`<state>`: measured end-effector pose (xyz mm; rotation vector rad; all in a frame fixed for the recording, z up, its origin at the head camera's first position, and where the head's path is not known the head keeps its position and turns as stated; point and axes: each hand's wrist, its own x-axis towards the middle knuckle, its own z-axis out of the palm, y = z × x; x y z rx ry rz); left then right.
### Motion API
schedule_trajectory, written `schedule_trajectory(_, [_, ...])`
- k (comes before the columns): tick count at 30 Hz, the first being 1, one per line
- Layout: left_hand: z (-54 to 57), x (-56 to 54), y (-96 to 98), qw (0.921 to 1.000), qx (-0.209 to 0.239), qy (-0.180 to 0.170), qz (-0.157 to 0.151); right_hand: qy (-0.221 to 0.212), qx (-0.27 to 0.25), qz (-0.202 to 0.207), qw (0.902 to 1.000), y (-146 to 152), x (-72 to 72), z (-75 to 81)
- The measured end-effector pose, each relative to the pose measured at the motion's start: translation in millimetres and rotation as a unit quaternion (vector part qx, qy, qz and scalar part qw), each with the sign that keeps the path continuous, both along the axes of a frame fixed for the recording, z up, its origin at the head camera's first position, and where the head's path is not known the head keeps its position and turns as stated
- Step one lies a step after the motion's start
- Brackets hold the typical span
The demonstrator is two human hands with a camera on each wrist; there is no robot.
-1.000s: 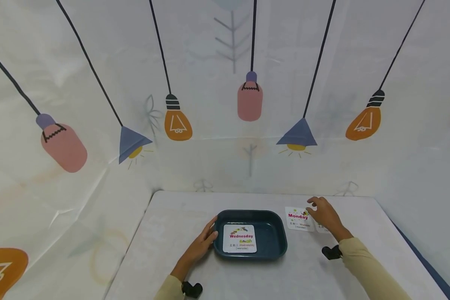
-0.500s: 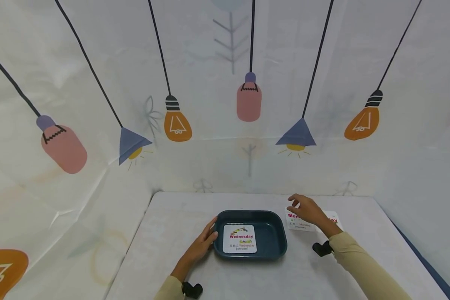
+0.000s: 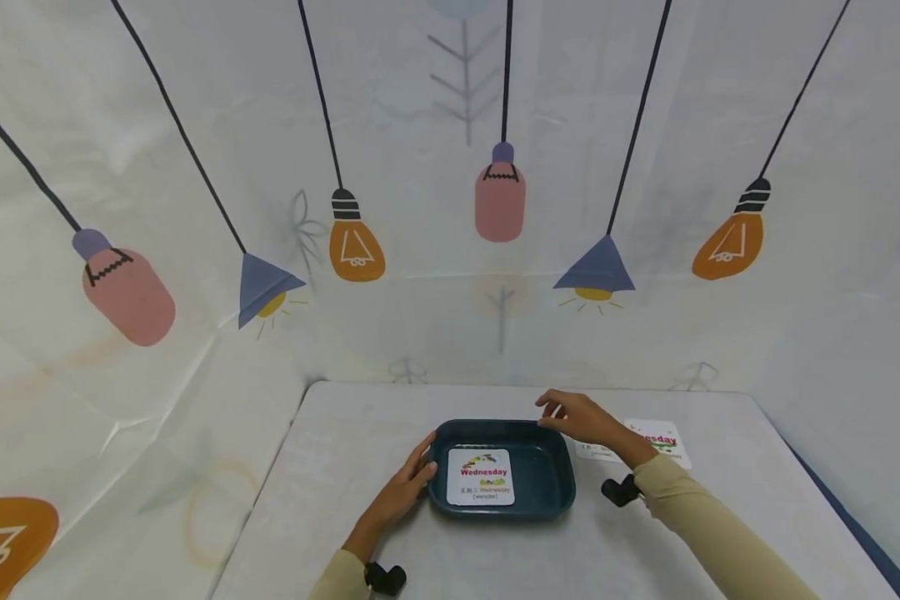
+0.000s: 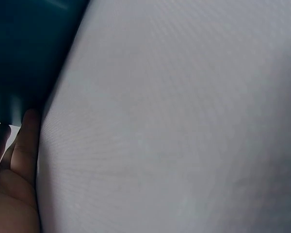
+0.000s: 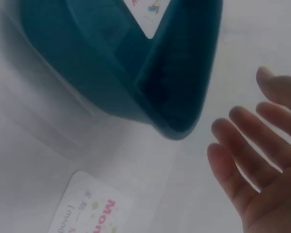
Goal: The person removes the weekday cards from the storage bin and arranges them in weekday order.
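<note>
A dark teal tray (image 3: 543, 483) sits on the white table, with a square card reading "Wednesday" (image 3: 480, 477) lying flat in its left half. My left hand (image 3: 401, 492) rests against the tray's left side, fingers fairly straight at the rim and wall. In the left wrist view, its fingers (image 4: 26, 150) touch the tray's outer wall (image 4: 29, 53). Over the tray's back right corner, my right hand (image 3: 581, 418) hovers, its fingers loosely bent. The right wrist view shows that hand (image 5: 262, 160) holding nothing, beside the tray corner. Under the right wrist lies the "Monday" card (image 5: 89, 208), partly hidden.
Right of the right wrist lies another white card (image 3: 662, 440), its red word ending in "esday" and partly covered. The table's back edge (image 3: 390, 384) meets a pale hanging cloth (image 3: 435, 325) printed with lamps. A black heart-shaped wrist piece (image 3: 621, 490) sits by each cuff.
My right hand has moved left from above the cards to the tray's back right corner, uncovering the rightmost card. My left hand and the tray stay where they were.
</note>
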<state>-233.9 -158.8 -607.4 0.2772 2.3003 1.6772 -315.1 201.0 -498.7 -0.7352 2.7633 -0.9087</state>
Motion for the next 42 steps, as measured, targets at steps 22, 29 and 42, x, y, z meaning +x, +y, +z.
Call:
schedule_trajectory(22, [-2.4,4.2,1.3,1.0,-0.002,-0.006,0.005,-0.042,0.001,0.141,0.9891,-44,-3.8,-8.7])
schedule_trajectory(29, [-2.3,2.3,1.1,1.0,0.0,0.005,0.004,-0.04,0.025,0.143,0.9886,-56,-4.6,-15.6])
schedule_trajectory(42, [-2.8,0.2,-0.4,0.9999,0.01,0.004,-0.003,-0.021,0.065,0.153,0.9859,-73,-3.7,-26.5])
